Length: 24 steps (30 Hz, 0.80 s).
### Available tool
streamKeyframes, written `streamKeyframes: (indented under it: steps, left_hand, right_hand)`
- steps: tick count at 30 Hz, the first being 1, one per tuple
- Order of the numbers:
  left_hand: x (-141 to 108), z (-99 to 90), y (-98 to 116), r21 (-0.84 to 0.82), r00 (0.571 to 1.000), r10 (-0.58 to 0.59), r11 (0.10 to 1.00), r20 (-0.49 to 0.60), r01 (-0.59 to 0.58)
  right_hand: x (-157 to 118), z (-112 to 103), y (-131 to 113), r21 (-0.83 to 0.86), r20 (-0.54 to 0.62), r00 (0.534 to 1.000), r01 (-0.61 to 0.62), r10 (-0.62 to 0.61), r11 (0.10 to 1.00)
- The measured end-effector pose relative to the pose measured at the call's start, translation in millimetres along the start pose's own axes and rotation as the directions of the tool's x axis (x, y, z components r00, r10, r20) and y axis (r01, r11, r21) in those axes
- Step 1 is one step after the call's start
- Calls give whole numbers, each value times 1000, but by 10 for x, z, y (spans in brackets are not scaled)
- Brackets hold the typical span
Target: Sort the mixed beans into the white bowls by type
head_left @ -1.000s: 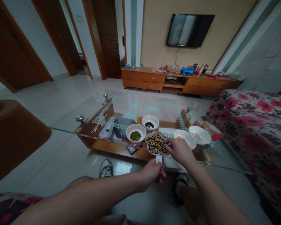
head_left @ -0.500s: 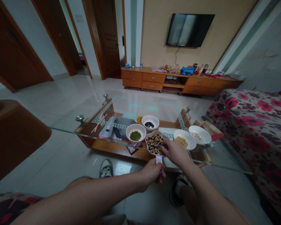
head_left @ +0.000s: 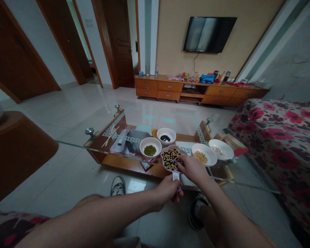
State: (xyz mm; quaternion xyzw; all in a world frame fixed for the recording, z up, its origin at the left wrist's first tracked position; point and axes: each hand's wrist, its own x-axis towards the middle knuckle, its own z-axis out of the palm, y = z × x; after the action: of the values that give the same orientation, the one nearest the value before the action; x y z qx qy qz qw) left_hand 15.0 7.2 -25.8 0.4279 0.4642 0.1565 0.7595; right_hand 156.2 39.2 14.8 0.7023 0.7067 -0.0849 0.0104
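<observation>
My left hand (head_left: 169, 188) is closed round the handle of a purple-rimmed strainer (head_left: 171, 158) filled with mixed black and yellow beans. At the strainer's right side, my right hand (head_left: 192, 168) pinches a small dark purple tool whose tip is among the beans. Left of the strainer is a white bowl of green beans (head_left: 150, 148), and behind it a white bowl of black beans (head_left: 166, 136). To the right stand a white bowl of yellow beans (head_left: 204, 154) and another with pale pieces (head_left: 220, 149).
The bowls stand on a glass-topped coffee table (head_left: 98, 150). Chopsticks (head_left: 110, 136) and a clear plastic roll lie at its left. A flowered sofa (head_left: 279, 137) is at the right, a wooden stool at the left, and a long cabinet (head_left: 170, 90) at the back.
The whole view has shifted very slightly. Both hands keep almost the same places at the strainer.
</observation>
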Motion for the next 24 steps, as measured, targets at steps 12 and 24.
streamKeyframes:
  steps: [12,24]
  left_hand:
    - [61,-34,54,53,1000,-15,999,0,15]
    - [120,-218,-74,74,993,110,991,-30,-107]
  right_hand:
    - [103,38,-16,51,-40,996,82,-80,995]
    - [93,19,157,196,-18,994,108,-107,975]
